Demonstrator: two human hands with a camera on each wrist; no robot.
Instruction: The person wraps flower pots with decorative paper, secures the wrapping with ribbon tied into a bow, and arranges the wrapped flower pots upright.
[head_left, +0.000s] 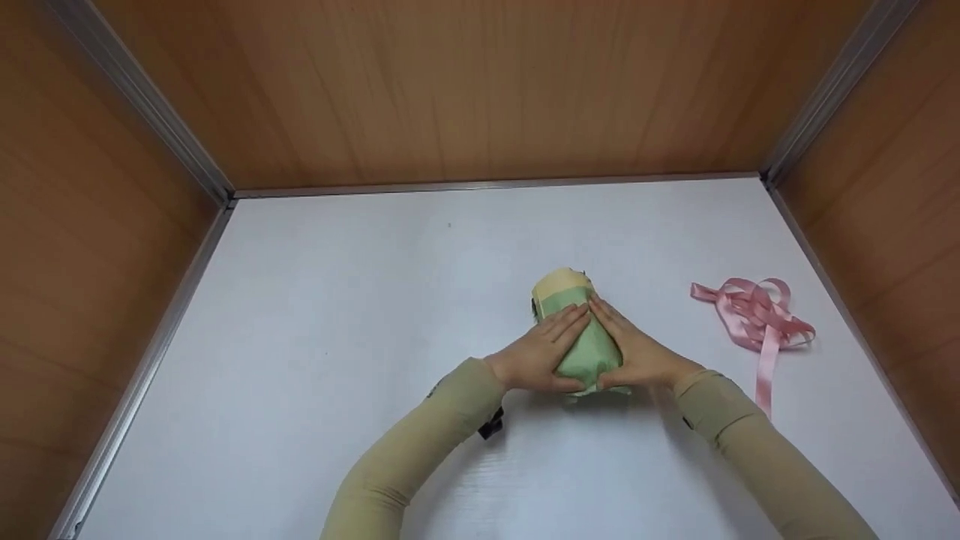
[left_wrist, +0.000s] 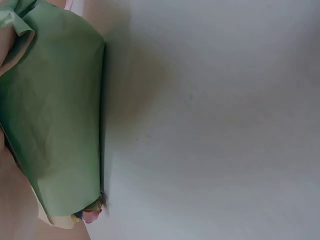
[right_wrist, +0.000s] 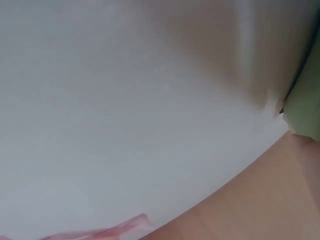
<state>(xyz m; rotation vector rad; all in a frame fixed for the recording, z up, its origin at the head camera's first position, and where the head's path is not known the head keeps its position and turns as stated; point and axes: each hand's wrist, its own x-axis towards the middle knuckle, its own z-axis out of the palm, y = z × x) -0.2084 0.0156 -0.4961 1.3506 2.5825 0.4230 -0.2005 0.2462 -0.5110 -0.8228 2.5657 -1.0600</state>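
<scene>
A bouquet (head_left: 589, 352) wrapped in green paper with a cream edge lies on the white table, its top end pointing away from me. A pink bloom (left_wrist: 92, 215) and bits of yellow show at that end in the left wrist view. My left hand (head_left: 536, 356) rests along the left of the wrap, fingers straight on the paper. Opposite it, my right hand (head_left: 645, 356) presses on the right side with straight fingers. The fingertips meet near the top of the green paper, and both thumbs sit at the gathered lower end. The bouquet's underside is hidden.
To the right lies a loose tangle of pink satin ribbon (head_left: 757, 315), one tail running toward my right forearm. Wooden panels (head_left: 487, 90) with metal edging stand behind and at both sides of the table (head_left: 360, 262). A small black piece (head_left: 491, 424) shows under my left wrist.
</scene>
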